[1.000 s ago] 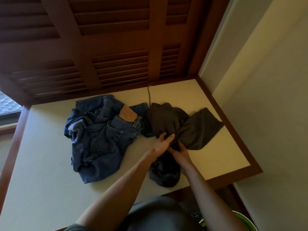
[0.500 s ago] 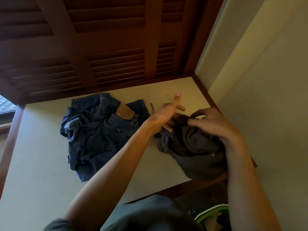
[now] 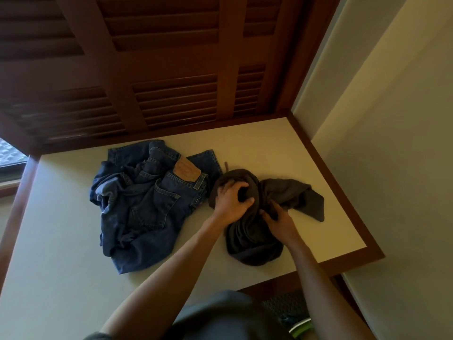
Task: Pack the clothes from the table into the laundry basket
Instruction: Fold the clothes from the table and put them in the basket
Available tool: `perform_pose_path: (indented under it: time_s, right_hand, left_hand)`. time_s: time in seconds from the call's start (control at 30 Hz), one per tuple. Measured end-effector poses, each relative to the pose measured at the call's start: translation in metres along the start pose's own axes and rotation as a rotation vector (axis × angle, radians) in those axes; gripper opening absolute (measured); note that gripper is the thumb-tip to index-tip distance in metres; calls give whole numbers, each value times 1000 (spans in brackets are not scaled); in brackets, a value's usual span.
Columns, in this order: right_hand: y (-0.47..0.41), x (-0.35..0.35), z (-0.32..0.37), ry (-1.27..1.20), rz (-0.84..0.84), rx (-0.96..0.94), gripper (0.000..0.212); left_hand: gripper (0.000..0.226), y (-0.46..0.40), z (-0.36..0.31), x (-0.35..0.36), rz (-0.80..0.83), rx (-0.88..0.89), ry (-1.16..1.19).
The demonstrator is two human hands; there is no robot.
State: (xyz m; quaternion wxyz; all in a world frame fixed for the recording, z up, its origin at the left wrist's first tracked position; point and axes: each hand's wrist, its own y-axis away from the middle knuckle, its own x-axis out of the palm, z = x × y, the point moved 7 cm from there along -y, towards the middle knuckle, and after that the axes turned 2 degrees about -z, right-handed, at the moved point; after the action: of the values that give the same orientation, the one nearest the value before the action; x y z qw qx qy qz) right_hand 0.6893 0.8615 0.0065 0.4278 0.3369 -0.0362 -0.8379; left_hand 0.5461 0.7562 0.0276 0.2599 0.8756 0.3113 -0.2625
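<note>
A crumpled dark grey garment [image 3: 291, 195] lies on the right half of the pale table [image 3: 61, 241]. My left hand [image 3: 232, 201] curls over its upper folds, fingers gripping the cloth. My right hand [image 3: 279, 222] pinches the fabric at its middle, right next to the left hand. A pair of blue jeans [image 3: 142, 200] with a tan waist patch lies bunched to the left, touching the grey garment's edge. Only a green rim of the laundry basket [image 3: 301, 327] shows at the bottom right, below the table.
Dark wooden louvred shutters [image 3: 171, 69] stand along the table's far edge. A pale wall [image 3: 392, 168] runs close along the right side. The table has a brown wooden border [image 3: 343, 192]. A window corner shows at the far left.
Half a second ago both hands held the grey garment lifted off the right edge; now it lies on the table again, spread wider, with both hands gripping its middle.
</note>
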Motion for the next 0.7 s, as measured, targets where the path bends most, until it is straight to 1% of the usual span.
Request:
perform_pose_path:
  time_s: [0.03, 0.07, 0.1, 0.13, 0.2, 0.23, 0.27, 0.3, 0.33, 0.37, 0.4, 0.47, 0.53, 0.6, 0.63, 0.67, 0.7]
  right_hand:
    - [-6, -9, -4, 9, -43, -3, 59]
    - [-11, -20, -10, 10, -117, 15, 69]
    - [-13, -30, -17, -16, -190, 71, 79]
    - [-13, -36, -25, -107, -225, 138, 88]
    - [-17, -32, -41, -450, -213, 279, 95]
    - [-18, -24, -44, -630, -169, 350, 95]
    - [-22, -15, -44, -769, -126, 405, 95]
    - [-27, -8, -44, -829, -100, 443, 93]
    - [-31, -4, -38, -828, -98, 445, 89]
    - [-35, -3, -30, -777, -118, 417, 84]
    - [-37, -5, -20, -672, -143, 359, 78]
    - [-36, -13, 8, -416, -170, 131, 69]
    - [-22, -12, 35, -136, -148, -142, 67]
    - [-3, 3, 46, 147, -134, -374, 68]
    - [5, 17, 43, 309, -108, -445, 67]
    - [13, 30, 39, 459, -84, -484, 67]
    - [20, 40, 33, 584, -63, -493, 65]
  left_hand:
    - [65, -3, -1, -6, -71, 32, -152]
    - [76, -8, 2, -7, -87, 20, -221]
    - [86, -15, 8, -5, -51, 3, -239]
    - [95, -19, 16, 0, 33, -40, -210]
    - [103, -25, 28, 12, 191, -84, -114]
    - [101, -26, 30, 18, 234, -82, -73]
    - [93, -25, 28, 22, 260, -79, -47]
    - [82, -25, 25, 28, 275, -78, -1]
    - [72, -24, 22, 34, 289, -99, 55]
    - [65, -23, 19, 39, 295, -118, 135]
    - [62, -19, 17, 40, 293, -155, 236]
    - [61, -11, 14, 36, 273, -252, 511]
    - [69, -2, 11, 24, 296, -308, 749]
    - [77, 1, 8, 6, 285, -273, 891]
    - [77, -2, 9, -1, 283, -270, 942]
    - [74, -4, 8, -6, 273, -275, 969]
    - [68, -8, 7, -9, 257, -270, 945]
